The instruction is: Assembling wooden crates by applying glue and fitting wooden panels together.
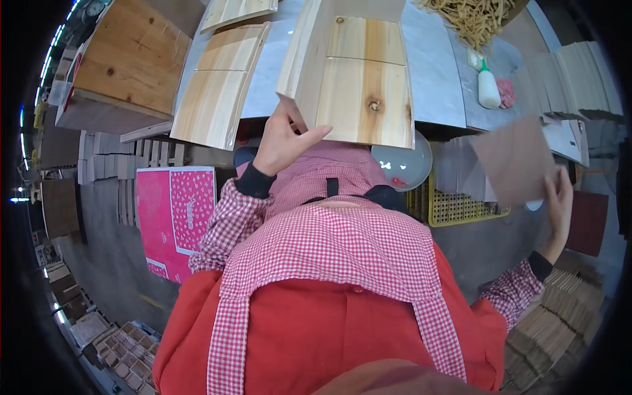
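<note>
On the table in front of me is a partly assembled wooden box (365, 92), with a knotty, grooved light board and upright panels at its left and far sides. My left hand (283, 141) holds the near lower corner of the left upright panel (304, 62). Its thumb points right, and some fingertips are hidden by the wood. Out to the right, my right hand (558, 201) grips a thin brown square board (515, 161) by its edge, held off the table and tilted. Another grooved light board (220, 82) lies left of the box.
A white glue bottle (488, 89) with a green tip stands by a pink crumpled cloth (505, 93). Wood strips (471, 20) are heaped behind. A large wooden box (131, 52) sits left. Below the table are a round basin (411, 161), a yellow crate (454, 204) and a pink carton (155, 217).
</note>
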The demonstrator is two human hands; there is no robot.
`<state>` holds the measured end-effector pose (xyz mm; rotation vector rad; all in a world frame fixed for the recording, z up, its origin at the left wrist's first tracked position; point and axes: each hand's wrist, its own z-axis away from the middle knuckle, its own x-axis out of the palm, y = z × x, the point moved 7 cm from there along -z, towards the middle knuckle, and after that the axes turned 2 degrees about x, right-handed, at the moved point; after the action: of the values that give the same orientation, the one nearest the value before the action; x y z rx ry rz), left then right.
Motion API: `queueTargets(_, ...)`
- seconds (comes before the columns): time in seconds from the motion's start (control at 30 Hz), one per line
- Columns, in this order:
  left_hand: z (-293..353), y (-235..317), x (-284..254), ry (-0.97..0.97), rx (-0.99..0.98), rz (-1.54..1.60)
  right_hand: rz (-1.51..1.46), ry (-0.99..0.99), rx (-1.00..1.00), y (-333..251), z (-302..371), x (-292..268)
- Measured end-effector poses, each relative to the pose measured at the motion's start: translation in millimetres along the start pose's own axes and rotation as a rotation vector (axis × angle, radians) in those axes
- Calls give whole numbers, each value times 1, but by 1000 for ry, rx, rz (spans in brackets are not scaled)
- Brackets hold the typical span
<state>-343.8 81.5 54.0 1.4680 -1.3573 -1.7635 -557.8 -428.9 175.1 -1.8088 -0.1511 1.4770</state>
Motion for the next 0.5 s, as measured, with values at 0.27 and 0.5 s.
queueTargets(0.27,-7,-7,10,-50,-43,17,118,94,-806,-190,-87,141)
queueTargets(0.5,-9,-6,8,-4,5,-56,211,74,-928,-255,-124,193)
